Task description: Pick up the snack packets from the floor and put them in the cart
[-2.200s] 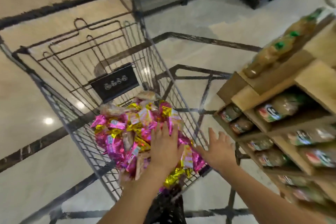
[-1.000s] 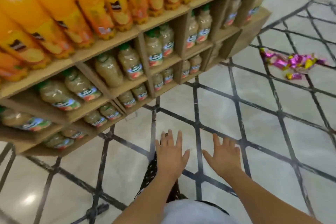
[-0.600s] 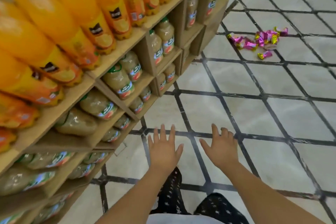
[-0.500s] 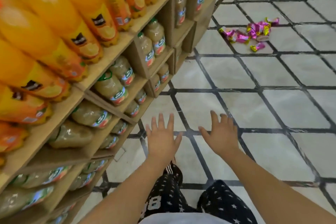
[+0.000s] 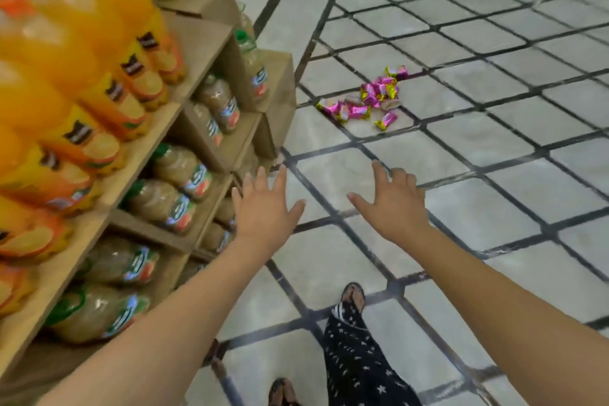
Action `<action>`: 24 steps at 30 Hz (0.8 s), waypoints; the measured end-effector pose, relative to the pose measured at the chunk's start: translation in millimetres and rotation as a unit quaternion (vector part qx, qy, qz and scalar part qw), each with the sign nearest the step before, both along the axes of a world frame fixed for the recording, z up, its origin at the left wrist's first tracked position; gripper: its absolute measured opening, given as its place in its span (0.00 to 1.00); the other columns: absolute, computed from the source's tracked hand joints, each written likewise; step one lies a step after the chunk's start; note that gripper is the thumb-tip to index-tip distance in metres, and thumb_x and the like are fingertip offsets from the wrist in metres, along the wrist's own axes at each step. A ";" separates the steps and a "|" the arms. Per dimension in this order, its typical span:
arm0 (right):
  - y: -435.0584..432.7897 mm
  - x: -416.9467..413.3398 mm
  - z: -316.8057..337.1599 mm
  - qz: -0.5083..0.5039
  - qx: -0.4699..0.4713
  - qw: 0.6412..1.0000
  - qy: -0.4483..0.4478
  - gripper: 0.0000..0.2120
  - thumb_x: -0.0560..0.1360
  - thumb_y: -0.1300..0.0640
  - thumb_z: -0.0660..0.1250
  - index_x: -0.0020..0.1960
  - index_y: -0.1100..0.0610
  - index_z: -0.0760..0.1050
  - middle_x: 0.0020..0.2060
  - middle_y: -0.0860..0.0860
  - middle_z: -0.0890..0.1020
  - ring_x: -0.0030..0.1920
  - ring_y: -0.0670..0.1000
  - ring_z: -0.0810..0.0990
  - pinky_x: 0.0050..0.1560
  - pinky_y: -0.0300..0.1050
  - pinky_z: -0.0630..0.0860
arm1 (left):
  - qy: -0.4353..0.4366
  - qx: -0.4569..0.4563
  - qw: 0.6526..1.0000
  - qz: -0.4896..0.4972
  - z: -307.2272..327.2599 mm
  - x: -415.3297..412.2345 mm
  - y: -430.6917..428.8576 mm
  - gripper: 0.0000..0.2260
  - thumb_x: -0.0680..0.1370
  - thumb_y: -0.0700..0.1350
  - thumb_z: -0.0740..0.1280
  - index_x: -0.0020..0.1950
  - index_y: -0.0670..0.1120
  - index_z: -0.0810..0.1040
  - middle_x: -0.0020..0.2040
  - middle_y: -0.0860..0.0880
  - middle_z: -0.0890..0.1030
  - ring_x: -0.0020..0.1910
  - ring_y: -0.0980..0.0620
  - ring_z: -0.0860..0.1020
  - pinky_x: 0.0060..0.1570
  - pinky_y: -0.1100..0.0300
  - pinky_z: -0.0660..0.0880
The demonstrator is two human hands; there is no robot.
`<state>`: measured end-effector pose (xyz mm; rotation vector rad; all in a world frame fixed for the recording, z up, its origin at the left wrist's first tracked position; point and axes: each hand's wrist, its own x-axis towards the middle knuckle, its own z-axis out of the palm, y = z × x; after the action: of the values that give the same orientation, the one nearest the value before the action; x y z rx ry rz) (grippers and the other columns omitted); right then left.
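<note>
Here, at the far left, a wooden shelf [image 5: 201, 39] runs along the edge of the view. Its upper tiers are packed with orange bottles [image 5: 108, 99] lying with their dark labels outward, and its lower compartments hold pale bottles [image 5: 168, 201] with green caps and multicoloured labels. Just beside the shelf's lower corner the left hand [image 5: 267, 211] reaches forward, palm down, over the floor [image 5: 494, 175]. Its fingers [image 5: 280, 178] are straight and spread apart, the thumb is out to the side, and it holds nothing. Below and between the two forearms a leg [image 5: 359, 366] in dark star-patterned cloth steps forward, with a sandalled foot [image 5: 353, 295] planted on a dark line of the tile pattern. Farther ahead the snack packets [image 5: 369, 99] lie in a loose heap on the floor, pink and gold wrappers with a few strays around the edges. They are near the far end of the shelf and well apart from both hands. To the right of the left hand, the right hand [image 5: 395, 204] is stretched out the same way, palm down. Its forefinger and thumb are extended, the other fingers are slightly bent but loose, and it grips nothing. Pale tiles crossed by dark diagonal lines fill the rest of the view to the right.
</note>
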<state>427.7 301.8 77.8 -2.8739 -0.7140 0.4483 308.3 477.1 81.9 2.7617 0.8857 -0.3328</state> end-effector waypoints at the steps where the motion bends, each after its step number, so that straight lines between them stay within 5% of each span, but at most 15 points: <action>1: -1.0 24.0 6.0 -0.009 0.005 1.000 -0.002 0.38 0.77 0.33 0.55 0.79 0.53 0.50 0.72 0.62 0.62 0.71 0.62 0.60 0.67 0.58 0.62 | -0.007 0.001 1.000 0.003 4.5 25.4 0.2 0.33 0.80 0.64 0.54 0.81 0.53 0.49 0.80 0.42 0.54 0.78 0.39 0.52 0.75 0.40 0.52; 12: -7.9 219.5 37.2 -0.052 0.002 0.999 -0.002 0.38 0.77 0.33 0.55 0.79 0.52 0.50 0.72 0.62 0.63 0.71 0.62 0.61 0.67 0.58 0.62 | -0.042 -0.010 0.999 -0.027 29.4 223.3 -5.1 0.33 0.80 0.65 0.56 0.80 0.53 0.51 0.79 0.43 0.58 0.77 0.38 0.55 0.73 0.39 0.58; 24: 59.1 408.0 6.6 -0.143 -0.033 0.988 0.046 0.39 0.76 0.31 0.56 0.79 0.51 0.50 0.72 0.61 0.63 0.72 0.62 0.60 0.68 0.58 0.61 | -0.015 -0.034 0.997 -0.064 -15.1 432.0 93.5 0.33 0.80 0.65 0.56 0.81 0.54 0.50 0.80 0.42 0.56 0.78 0.38 0.54 0.74 0.40 0.54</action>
<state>835.6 360.9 84.4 -2.9285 -0.2697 0.5681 740.3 570.6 66.9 2.7597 0.6793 -0.3364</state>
